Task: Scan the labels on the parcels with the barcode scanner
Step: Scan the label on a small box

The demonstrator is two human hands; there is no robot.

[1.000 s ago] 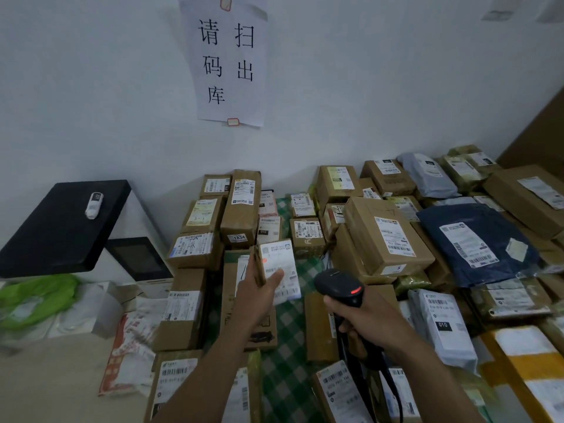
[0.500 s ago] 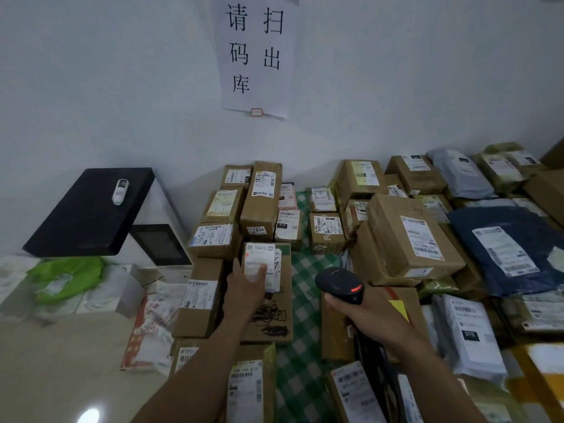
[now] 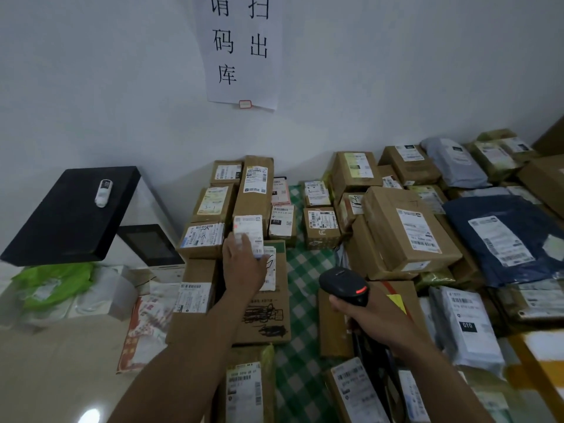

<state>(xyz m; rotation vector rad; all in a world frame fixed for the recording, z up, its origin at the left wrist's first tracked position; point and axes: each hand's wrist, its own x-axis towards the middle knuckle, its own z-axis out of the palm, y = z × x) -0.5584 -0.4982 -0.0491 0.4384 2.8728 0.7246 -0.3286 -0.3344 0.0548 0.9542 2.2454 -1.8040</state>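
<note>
A pale white wall [image 3: 91, 87] fills the upper half of the view, with a white paper sheet bearing black handwritten characters [image 3: 241, 50] stuck on it. Below, a green-and-white checked cloth [image 3: 302, 270] shows in strips between dozens of parcels [image 3: 320, 238], mostly brown cardboard boxes with white printed labels, crowding the surface from the centre to the right edge. At the left a flat black slab [image 3: 61, 227] lies tilted on a white machine [image 3: 143, 206], and a small white oblong device [image 3: 103, 193] lies on the slab. On the right is a navy blue plastic mailer bag [image 3: 467, 221] with a white label, and just beside it a large brown cardboard box [image 3: 386, 215] rests tilted on other boxes. Nearer the person a long flat brown cardboard box with black scribbles [image 3: 274, 303] lies on the cloth. The left hand [image 3: 244, 267] reaches over this box and holds a small parcel with a white label [image 3: 249, 228] upright in front of the stack behind, fingers curled round its left edge, label facing the camera. The right hand [image 3: 375, 322] is wrapped round the handle of a black pistol-shaped barcode scanner [image 3: 343, 282], held above the cloth, to the right of and lower than the small parcel and apart from it; a red light glows on the scanner's head, which points away from the person.
</note>
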